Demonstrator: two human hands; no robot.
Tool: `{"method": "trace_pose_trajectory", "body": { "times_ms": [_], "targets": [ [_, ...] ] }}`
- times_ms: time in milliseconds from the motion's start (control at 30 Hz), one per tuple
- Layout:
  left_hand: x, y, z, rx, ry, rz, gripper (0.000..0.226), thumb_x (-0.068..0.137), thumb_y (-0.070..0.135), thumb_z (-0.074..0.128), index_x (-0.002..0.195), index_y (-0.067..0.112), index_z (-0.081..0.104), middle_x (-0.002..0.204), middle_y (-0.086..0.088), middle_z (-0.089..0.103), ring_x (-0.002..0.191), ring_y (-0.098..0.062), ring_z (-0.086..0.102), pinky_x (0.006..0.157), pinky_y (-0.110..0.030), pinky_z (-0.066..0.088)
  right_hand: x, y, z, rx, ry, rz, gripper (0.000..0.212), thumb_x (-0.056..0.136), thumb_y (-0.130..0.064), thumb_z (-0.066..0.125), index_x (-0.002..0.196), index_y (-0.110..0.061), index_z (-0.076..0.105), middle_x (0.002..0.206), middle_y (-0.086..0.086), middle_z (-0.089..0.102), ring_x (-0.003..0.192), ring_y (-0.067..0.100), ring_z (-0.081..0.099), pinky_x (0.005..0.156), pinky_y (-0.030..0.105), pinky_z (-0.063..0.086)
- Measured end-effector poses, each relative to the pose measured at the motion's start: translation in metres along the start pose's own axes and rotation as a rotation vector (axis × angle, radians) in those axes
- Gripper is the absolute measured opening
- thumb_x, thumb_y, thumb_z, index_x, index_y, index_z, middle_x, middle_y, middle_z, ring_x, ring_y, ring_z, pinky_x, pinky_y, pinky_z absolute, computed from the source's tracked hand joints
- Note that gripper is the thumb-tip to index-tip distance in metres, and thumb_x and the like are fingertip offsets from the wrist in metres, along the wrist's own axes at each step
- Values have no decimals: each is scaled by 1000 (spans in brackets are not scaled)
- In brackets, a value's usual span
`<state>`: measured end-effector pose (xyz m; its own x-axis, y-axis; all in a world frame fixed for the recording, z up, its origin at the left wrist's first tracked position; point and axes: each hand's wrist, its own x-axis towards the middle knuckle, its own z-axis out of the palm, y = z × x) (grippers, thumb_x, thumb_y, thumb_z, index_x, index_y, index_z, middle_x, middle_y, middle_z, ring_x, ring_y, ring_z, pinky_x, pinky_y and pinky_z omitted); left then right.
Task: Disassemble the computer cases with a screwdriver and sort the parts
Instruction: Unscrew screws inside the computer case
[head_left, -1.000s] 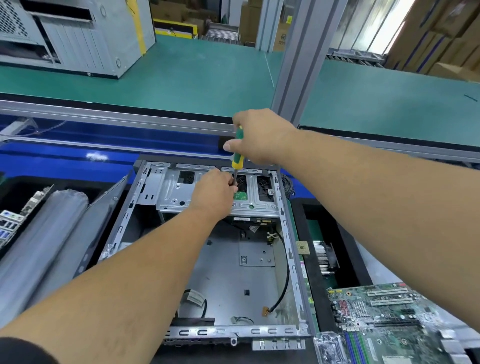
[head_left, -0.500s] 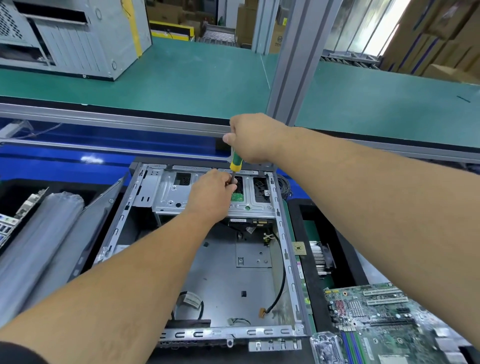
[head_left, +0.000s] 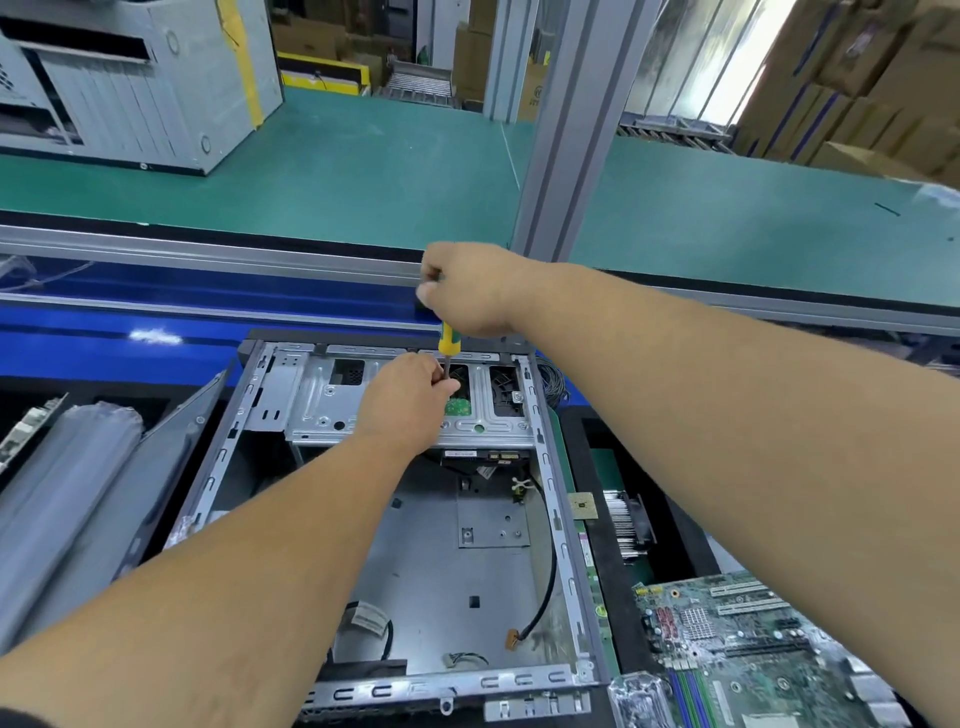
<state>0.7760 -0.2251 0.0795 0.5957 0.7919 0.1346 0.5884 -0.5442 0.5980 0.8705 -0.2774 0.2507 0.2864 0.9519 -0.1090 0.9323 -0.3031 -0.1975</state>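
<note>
Computer case (head_left: 405, 561): laid open beneath both forearms, side panel off, floor bare but for loose cables.
Drive bracket (head_left: 322, 400): seated at the case's far end, directly under both hands.
Screwdriver (head_left: 448, 344): yellow-green handle, held upright over the bracket.
Right hand (head_left: 467, 291): fingers curled round the handle top.
Left hand (head_left: 405, 395): placed just below the right hand, fingertips pinching the shaft near the tip.
Motherboard (head_left: 737, 649): laid under the right forearm.
Heatsink (head_left: 626, 525): between case and right forearm.
</note>
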Motion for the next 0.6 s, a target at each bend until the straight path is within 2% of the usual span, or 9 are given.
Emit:
{"method": "trace_pose_trajectory", "body": {
  "times_ms": [67, 133, 200, 267, 333, 433, 533, 600],
  "targets": [
    [0, 0, 0, 7, -1, 7, 28, 99, 40, 66, 82, 18, 62, 76, 5, 57, 69, -15, 56, 64, -32, 42, -1, 0, 2, -211, 67, 70, 38, 109, -44, 34, 112, -16, 59, 90, 2, 57, 89, 25, 56, 66, 34, 40],
    [0, 1, 1, 14, 3, 8, 29, 99, 40, 66, 81, 18, 61, 75, 6, 57, 67, -11, 54, 63, -31, 41, 1, 2, 3, -317, 85, 25, 30, 110, -34, 35, 110, -19, 60, 92, 5, 59, 87, 28, 56, 68, 34, 42],
    [0, 1, 0, 12, 3, 0, 30, 99, 40, 67, 79, 19, 59, 74, 5, 57, 66, -9, 54, 61, -31, 40, 3, 5, 2, -204, 56, -15, 18, 107, -29, 41, 104, -19, 55, 101, 6, 64, 84, 24, 55, 65, 32, 40],
    [-1, 1, -1, -4, 1, -2, 29, 98, 41, 67, 79, 20, 60, 76, 5, 59, 67, -14, 56, 61, -31, 40, 2, 10, -2, -114, 1, -52, 10, 107, -28, 46, 105, -20, 52, 100, 3, 63, 78, 17, 52, 58, 30, 36],
    [-2, 1, -2, -22, -2, 27, 21, 99, 39, 66, 89, 21, 66, 85, 3, 61, 75, -19, 59, 65, -32, 44, 2, 16, -5, -39, -43, -67, 5, 105, -22, 49, 107, -20, 54, 97, 1, 63, 75, 14, 52, 56, 30, 36],
    [-3, 0, -3, -73, -4, 94, 12, 101, 33, 64, 108, 28, 70, 97, 7, 59, 84, -16, 59, 75, -32, 49, 0, 22, -9, 17, -78, -89, 12, 102, -14, 52, 108, -24, 57, 95, -5, 58, 76, 11, 54, 57, 29, 37],
    [-3, -2, -3, -94, -5, 87, 13, 102, 29, 59, 103, 26, 72, 99, 8, 64, 86, -16, 60, 74, -31, 48, -2, 22, -7, 67, -74, -101, 13, 102, -16, 53, 110, -25, 58, 94, -9, 54, 74, 8, 53, 52, 24, 38],
    [-2, -1, -1, -86, -1, 65, 17, 103, 29, 58, 97, 21, 71, 96, 4, 68, 83, -18, 61, 69, -33, 48, -3, 22, -3, 120, -31, -61, 9, 104, -25, 51, 112, -23, 55, 90, -7, 55, 73, 11, 53, 52, 25, 37]
  ]
}}
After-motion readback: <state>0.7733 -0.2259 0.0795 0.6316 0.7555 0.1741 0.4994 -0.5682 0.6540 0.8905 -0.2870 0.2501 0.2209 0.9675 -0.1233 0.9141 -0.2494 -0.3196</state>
